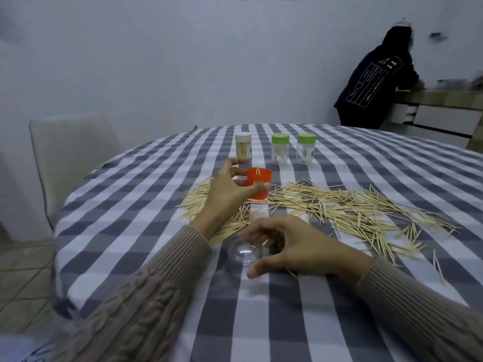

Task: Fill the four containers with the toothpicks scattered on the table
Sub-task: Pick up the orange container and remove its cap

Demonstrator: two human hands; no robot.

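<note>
my left hand [230, 189] has its fingers [239, 161] spread wide round the orange cap [258, 182], thumb on its front, can't tell if it's a real grip yet. right hand [295, 246] is loosely curled beside the clear container [244, 252] lying on the desk [261, 322], thumb just under it, not clamped. toothpicks [339, 205] are scattered right behind both hands. they're light, stiff, snap easy, so i'd pinch a bundle mid-length. the jar looks slick and rolls, best held round the body.

Left hand [230, 189] around orange container [258, 182], amid toothpicks [339, 205]
</note>
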